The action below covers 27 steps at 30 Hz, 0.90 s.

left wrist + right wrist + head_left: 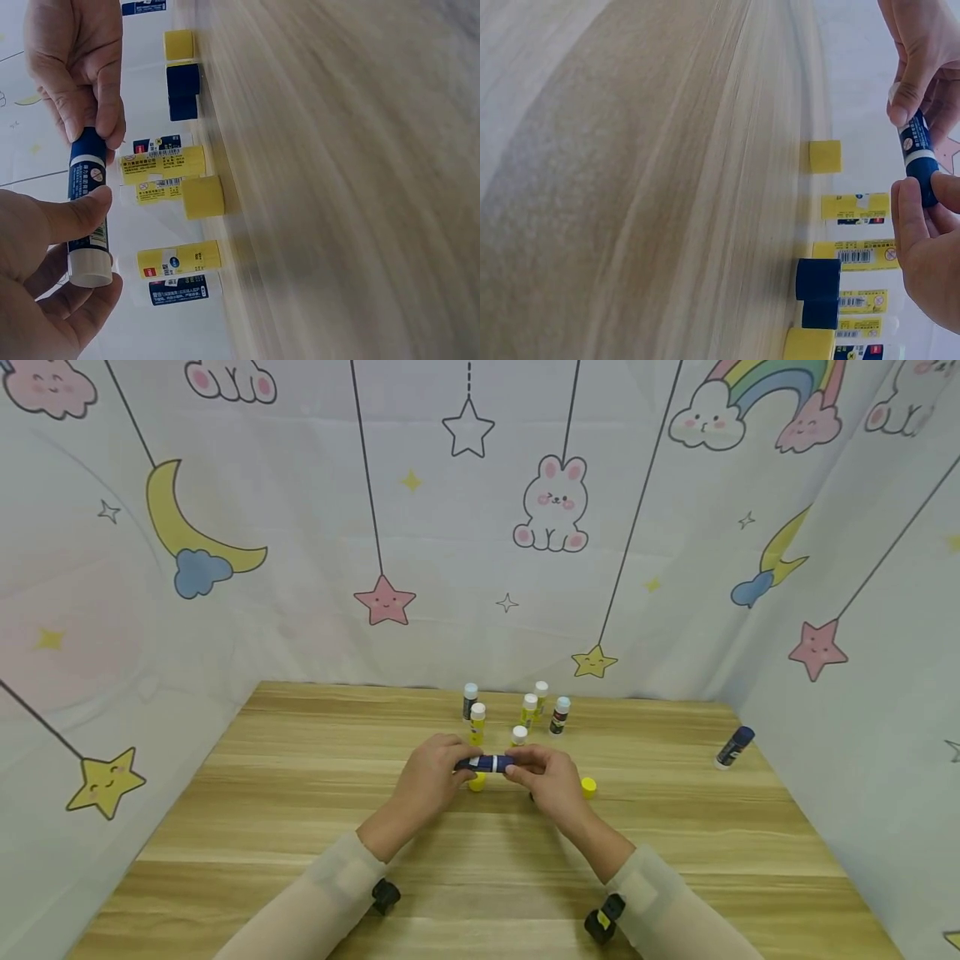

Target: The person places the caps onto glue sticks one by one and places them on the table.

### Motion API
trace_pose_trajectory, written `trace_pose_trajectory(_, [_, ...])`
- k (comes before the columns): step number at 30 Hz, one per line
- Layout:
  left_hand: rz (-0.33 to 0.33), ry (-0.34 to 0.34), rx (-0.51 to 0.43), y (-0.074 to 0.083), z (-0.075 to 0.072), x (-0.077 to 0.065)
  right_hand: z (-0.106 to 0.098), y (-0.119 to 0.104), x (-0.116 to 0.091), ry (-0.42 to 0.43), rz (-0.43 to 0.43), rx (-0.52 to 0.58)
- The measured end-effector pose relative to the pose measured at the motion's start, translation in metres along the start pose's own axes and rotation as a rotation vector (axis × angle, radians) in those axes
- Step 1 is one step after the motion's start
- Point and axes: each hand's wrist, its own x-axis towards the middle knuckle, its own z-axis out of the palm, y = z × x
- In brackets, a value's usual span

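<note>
Fingers (531,754) of left hand (431,774) and right hand (555,782) pinch a navy glue stick (486,763), its white end (90,268) visible in the left wrist view, hidden in the head view.

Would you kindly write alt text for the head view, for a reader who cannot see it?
A person's left hand and right hand hold a dark blue tube between them above a wooden table. Beyond it stand pale-topped tubes with yellow or dark labels; a blue-capped tube stands apart on the right. A white cloth with cartoon prints hangs behind.
</note>
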Motion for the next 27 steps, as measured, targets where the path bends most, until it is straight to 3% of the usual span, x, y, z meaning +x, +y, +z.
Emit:
trace_pose_trajectory(14, [0.050, -0.006, 0.035, 0.0000, 0.0019, 0.0004, -0.0013, 0.0011, -0.0002, 0.009, 0.003, -0.012])
trace_pose_trajectory(22, [0.133, 0.038, 0.048, -0.0005, 0.0025, 0.0006, -0.0015, -0.0018, -0.0035, 0.000, -0.014, 0.015])
trace_pose_trajectory(27, [0.129, 0.035, 0.039, 0.0005, 0.0019, 0.0014, -0.0013, -0.0082, -0.0061, 0.009, -0.002, 0.026])
